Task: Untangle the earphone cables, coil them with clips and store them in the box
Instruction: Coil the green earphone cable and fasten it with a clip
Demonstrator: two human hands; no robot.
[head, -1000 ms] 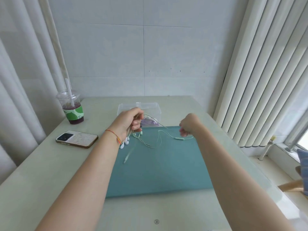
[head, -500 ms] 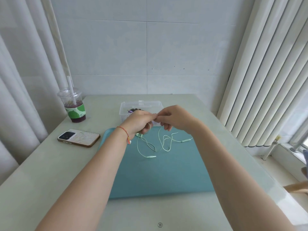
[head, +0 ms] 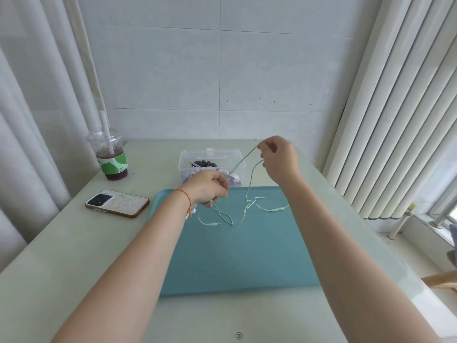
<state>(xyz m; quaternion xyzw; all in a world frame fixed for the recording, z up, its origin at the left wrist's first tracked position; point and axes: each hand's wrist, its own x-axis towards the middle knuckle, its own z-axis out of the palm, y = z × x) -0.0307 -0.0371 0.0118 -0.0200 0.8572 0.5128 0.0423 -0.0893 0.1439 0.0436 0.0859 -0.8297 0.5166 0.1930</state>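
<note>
The right hand (head: 280,158) pinches the thin pale green earphone cable (head: 248,194). The left hand (head: 207,186) holds it too, fingertips hidden. Things in the clear plastic box (head: 235,154) look blurry.

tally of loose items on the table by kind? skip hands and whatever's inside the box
Earphone cable sets: 1, pale green, pinched by the left hand and right hand
Clear boxes: 1
Teal mats: 1
Phones: 1
Drink cups: 1
Total: 5
</note>
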